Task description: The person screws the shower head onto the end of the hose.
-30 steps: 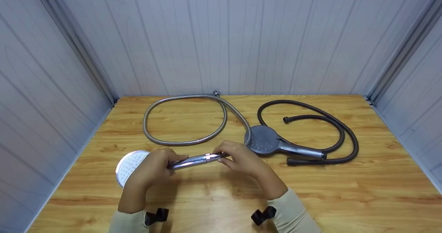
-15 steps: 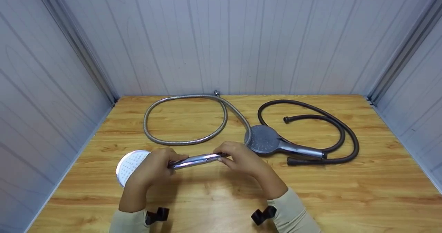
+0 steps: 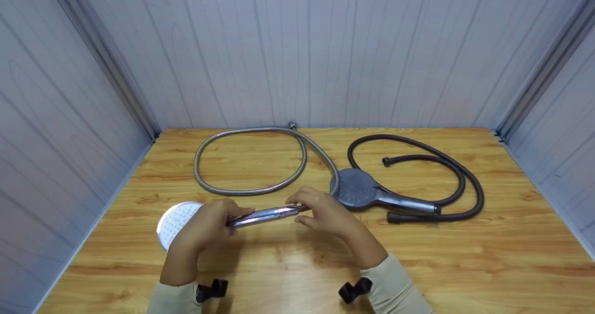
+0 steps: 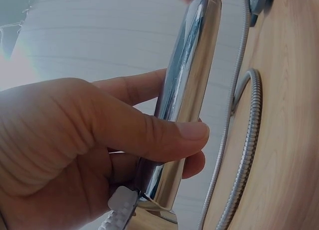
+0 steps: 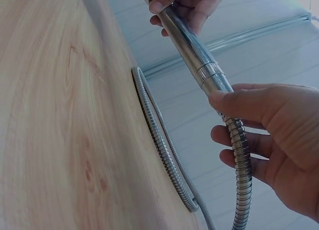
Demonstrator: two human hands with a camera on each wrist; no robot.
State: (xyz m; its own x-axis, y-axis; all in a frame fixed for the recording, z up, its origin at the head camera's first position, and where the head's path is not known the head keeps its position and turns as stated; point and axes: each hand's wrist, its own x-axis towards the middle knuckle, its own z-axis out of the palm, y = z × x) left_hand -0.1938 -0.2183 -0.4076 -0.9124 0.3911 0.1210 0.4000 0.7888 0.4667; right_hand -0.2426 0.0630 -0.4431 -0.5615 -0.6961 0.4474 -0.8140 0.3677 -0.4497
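A chrome hand shower (image 3: pixel 260 217) is held slantwise above the table, its round white spray face (image 3: pixel 175 225) partly covered by my left hand (image 3: pixel 210 225). In the left wrist view, my left thumb (image 4: pixel 174 135) lies across the chrome handle, with fingers wrapped behind it. My right hand (image 3: pixel 324 211) is at the handle's far end, where a ribbed metal shower hose (image 5: pixel 242 170) meets it. There, the right thumb touches the smooth metal nut (image 5: pixel 216 84), and the other fingers curl close behind the hose.
Metal hose loops (image 3: pixel 199 165) lie at the back left, one end fitting (image 3: pixel 292 125) near the wall. A grey hand shower (image 3: pixel 355 188) lies right of my right hand, beside a coiled black hose (image 3: pixel 479 188). Panelled walls (image 3: pixel 297 53) enclose the wooden table (image 3: pixel 288 277).
My right fingers and thumb have spread apart slightly at the joint, showing more of the handle's end and the hose. My left hand and the hand shower have hardly moved.
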